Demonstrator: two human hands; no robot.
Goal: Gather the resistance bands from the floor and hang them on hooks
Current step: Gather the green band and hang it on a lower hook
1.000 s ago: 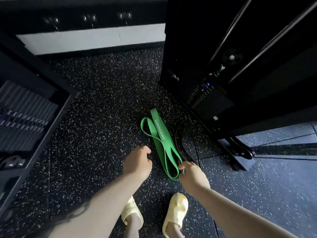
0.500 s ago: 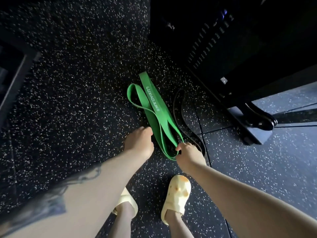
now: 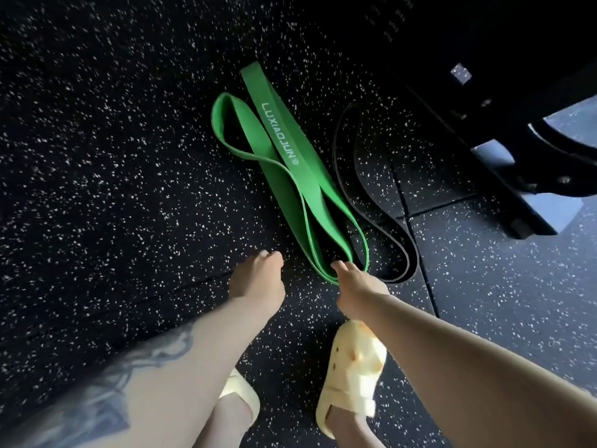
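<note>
Resistance bands are lying on the speckled floor (image 3: 113,189), green band (image 3: 290,176) folded on itself, thinner black band (image 3: 374,218) curving just beside it at 3 o'clock. Nearest, two yellow sandals (image 3: 352,373) are standing at 6 o'clock. Right hand (image 3: 358,286) is reaching to the green band's near loop end, fingers curling at it; whether it is pinching yet, cannot tell. Left hand (image 3: 258,279) is hovering just beside the band, fingers loosely bent, holding nothing.

Risk: lifting one layer only would likely be letting the folds unspool and drag, possibly snagging the black band.

Green band's long axis is running 5 to 11 o'clock, far end pointing toward dark gym machine base (image 3: 517,156).
</note>
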